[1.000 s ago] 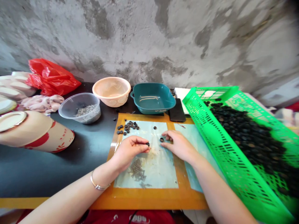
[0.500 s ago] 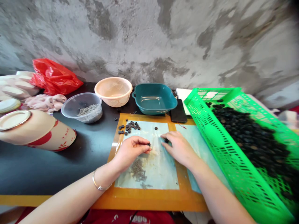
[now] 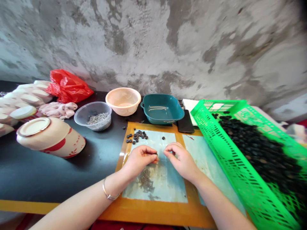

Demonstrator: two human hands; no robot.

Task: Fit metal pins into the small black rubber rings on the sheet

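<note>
My left hand (image 3: 141, 159) is closed in a pinch over the pale blue mat, with a small black round piece (image 3: 156, 154) at its fingertips, mostly covered. Facing it, a short gap away, my right hand (image 3: 180, 159) has thumb and forefinger brought together; what they hold, if anything, is hidden. Beyond the hands lies a single black ring (image 3: 163, 138) with a centre hole. A cluster of similar black rings (image 3: 139, 135) sits at the mat's far left. Close to my left wrist is a heap of small metal pins (image 3: 145, 181).
A green basket (image 3: 223, 163) of black pieces fills the right side. At the back stand a teal basin (image 3: 163, 110), a peach bowl (image 3: 123, 102) and a clear bowl (image 3: 92, 119) of pins. A phone (image 3: 185, 122) and a tumbler (image 3: 55, 139) flank the mat.
My right hand has drawn its fingers together, and the black piece seen under them before is no longer visible. My left hand keeps its pinch. The whole view has shifted slightly.
</note>
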